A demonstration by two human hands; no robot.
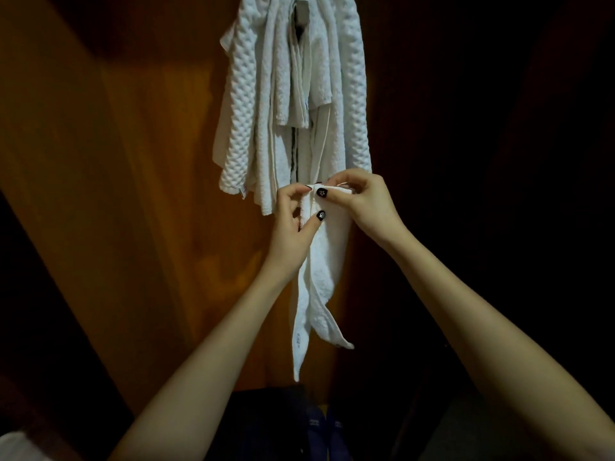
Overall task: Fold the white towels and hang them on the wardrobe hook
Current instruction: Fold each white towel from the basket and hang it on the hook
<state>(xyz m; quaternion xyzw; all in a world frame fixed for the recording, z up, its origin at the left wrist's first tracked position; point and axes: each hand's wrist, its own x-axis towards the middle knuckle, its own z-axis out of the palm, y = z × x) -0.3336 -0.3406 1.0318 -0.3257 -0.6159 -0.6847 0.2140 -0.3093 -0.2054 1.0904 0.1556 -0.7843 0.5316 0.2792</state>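
A small white towel [321, 261] hangs down between my hands, folded lengthwise, its lower ends splitting into two tails. My left hand [293, 224] pinches its upper left edge with thumb and fingers. My right hand [362, 201] pinches the folded top edge, thumb on the front. Above them several white towels [289, 94] hang in a bunch from a metal hook [301, 8] at the top of the wardrobe door. The top of the hook is cut off by the frame.
The brown wooden wardrobe door [133, 161] stands behind the towels. To the right is dark space. Dark clothing and blue footwear [319, 430] show at the bottom centre. A pale patch [13, 447] sits at the bottom left corner.
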